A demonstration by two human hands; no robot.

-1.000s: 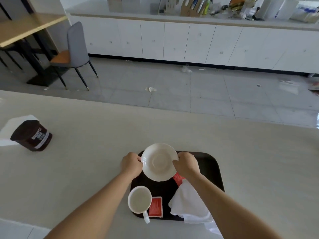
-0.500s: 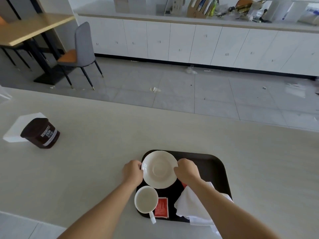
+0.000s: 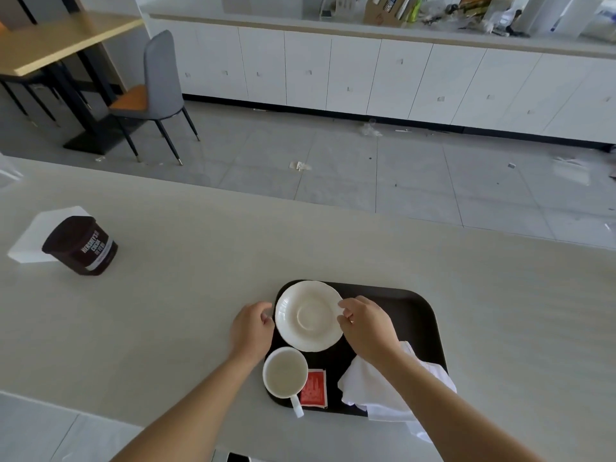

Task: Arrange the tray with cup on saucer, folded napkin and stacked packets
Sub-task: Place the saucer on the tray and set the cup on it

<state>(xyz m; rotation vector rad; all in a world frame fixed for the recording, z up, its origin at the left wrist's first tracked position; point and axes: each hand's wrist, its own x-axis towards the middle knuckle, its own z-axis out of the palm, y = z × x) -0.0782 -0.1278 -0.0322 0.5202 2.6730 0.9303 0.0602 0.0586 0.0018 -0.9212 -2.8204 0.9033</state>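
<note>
Tray (image 3: 423,305) contents are counted as one saucer (image 3: 308,316), one cup (image 3: 285,371), one red packet (image 3: 312,388) and one crumpled napkin (image 3: 376,385). The saucer's right rim is pinched by the right hand (image 3: 366,328); the left hand (image 3: 251,330) is held just beside its left rim, fingers curled and slightly apart.

A glossy white glazed finish, seemingly ceramic, is seen on the saucer (image 3: 308,315) and the cup (image 3: 285,372). The tray (image 3: 418,315) is dark and matt, apparently plastic. The napkin (image 3: 376,388) is of soft white cloth, creased. The packet (image 3: 313,388) is of red printed paper or foil; which cannot be told. The counter (image 3: 166,311) is pale, smooth and faintly streaked, with a matt look. The tub (image 3: 81,246) is dark brown with a slightly shiny printed label.
</note>
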